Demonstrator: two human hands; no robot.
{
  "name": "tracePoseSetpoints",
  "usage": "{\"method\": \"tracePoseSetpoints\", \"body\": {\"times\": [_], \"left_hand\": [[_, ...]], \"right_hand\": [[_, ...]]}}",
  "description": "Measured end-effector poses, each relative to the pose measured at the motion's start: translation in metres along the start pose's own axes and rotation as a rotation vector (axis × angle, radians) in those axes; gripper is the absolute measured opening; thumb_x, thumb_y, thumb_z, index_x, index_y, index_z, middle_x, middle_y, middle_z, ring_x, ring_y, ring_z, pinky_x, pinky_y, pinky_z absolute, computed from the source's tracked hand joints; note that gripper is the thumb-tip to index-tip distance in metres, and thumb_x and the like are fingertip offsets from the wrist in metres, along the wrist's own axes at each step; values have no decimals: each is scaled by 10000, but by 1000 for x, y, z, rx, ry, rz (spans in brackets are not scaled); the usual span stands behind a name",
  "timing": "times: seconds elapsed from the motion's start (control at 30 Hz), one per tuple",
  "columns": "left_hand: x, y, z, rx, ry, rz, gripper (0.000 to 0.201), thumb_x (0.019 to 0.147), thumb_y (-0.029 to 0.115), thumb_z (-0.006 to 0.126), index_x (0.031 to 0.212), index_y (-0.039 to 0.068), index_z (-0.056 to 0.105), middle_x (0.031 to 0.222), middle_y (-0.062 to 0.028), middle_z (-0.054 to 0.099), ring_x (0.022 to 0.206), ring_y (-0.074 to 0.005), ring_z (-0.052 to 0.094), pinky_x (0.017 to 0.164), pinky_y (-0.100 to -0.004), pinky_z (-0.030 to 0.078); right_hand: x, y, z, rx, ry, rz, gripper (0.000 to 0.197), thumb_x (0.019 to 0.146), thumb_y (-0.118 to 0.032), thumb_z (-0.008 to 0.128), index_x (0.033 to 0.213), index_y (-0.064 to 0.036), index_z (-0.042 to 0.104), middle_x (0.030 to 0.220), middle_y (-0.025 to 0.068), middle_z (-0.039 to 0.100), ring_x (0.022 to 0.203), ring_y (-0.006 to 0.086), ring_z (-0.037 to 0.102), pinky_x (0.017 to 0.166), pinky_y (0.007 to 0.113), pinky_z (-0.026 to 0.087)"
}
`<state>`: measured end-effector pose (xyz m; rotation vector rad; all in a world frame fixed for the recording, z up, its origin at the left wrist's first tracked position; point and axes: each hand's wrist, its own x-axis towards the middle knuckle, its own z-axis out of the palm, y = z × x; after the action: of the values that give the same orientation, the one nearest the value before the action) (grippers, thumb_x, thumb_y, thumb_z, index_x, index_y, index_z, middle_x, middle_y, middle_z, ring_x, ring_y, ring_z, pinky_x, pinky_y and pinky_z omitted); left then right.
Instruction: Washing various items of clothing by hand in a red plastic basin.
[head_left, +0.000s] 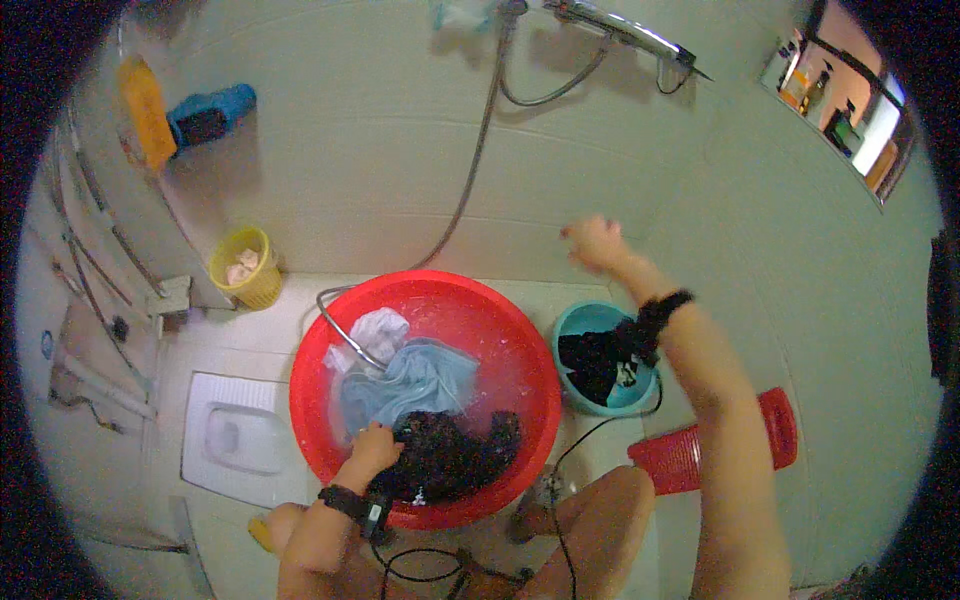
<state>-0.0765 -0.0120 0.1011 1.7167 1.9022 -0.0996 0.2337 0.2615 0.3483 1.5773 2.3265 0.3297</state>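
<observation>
The large round red basin (528, 365) is smooth, glossy plastic; the crumpled black bundle (458, 458) is rough, matt cloth, the slender silver hose (481, 150) shiny metal, the half-hidden ridged red board (668, 462) probably plastic.

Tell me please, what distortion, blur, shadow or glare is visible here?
Head view: black, grainy corners and bent edges; right hand looks slightly blurred; soft shadow beneath the blue item on the wall; highlights on the chrome shower fixture.

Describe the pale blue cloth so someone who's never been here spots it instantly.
Start at the big round red basin. Inside, the pale blue cloth lies between the smaller white cloth and the black cloth; its blue colour sets it apart from both.
</observation>
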Motion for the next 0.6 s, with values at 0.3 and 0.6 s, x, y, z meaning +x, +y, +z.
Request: {"method": "tracePoseSetpoints", "body": {"times": [0.3,0.6], "left_hand": [[65,-10,1,-1,41,201,421,731,307,580,1046,39,506,1055,-138,499,985,-326,484,827,-445,402],[68,-4,-51,-68,179,187,338,702,240,575,963,30,531,956,-152,541,883,-326,537,748,-430,445]], "right_hand": [[205,111,-245,-112,1145,-74,300,785,-121,499,1066,-19,469,1026,188,498,896,346,516,763,409,439],[266,192,-334,483,727,-288,193,748,13,531,935,0,485,648,70,529,712,209,545,689,361,467]]}}
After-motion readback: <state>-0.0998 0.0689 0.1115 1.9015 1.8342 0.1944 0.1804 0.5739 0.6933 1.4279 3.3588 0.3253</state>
